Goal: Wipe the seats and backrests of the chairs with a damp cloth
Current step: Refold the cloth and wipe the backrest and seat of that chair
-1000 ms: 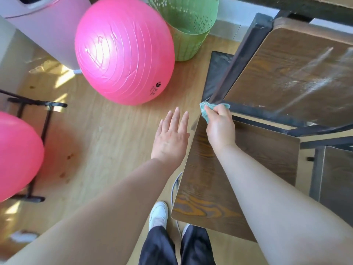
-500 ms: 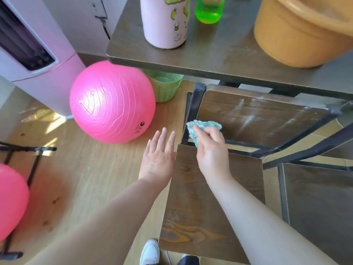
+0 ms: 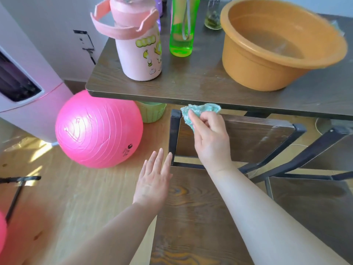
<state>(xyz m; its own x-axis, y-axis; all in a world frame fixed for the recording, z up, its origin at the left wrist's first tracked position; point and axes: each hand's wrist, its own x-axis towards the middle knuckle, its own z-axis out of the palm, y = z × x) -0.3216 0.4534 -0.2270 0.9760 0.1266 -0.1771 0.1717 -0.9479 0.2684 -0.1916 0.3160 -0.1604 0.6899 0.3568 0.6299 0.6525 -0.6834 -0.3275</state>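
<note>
Change: within 1 second the cloth (image 3: 200, 109) is brought from the foot of the backrest (image 3: 252, 138) to its top left corner, just under the table (image 3: 191, 83) edge.
Right hand (image 3: 210, 138): the cloth is pinched by thumb and curled fingers.
Left hand (image 3: 152, 180): fingers are held straight and together over the left edge of the seat (image 3: 191, 217); nothing is held.
Meaning: backrest wiping is judged under way.
Writing: the print on the ball (image 3: 99, 129) cannot be read.

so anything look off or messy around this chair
Only the chair backrest: pale whitish streaks smear its right end, dust or wipe marks, I can't tell which. The cloth in the right hand is at its top left corner.
</note>
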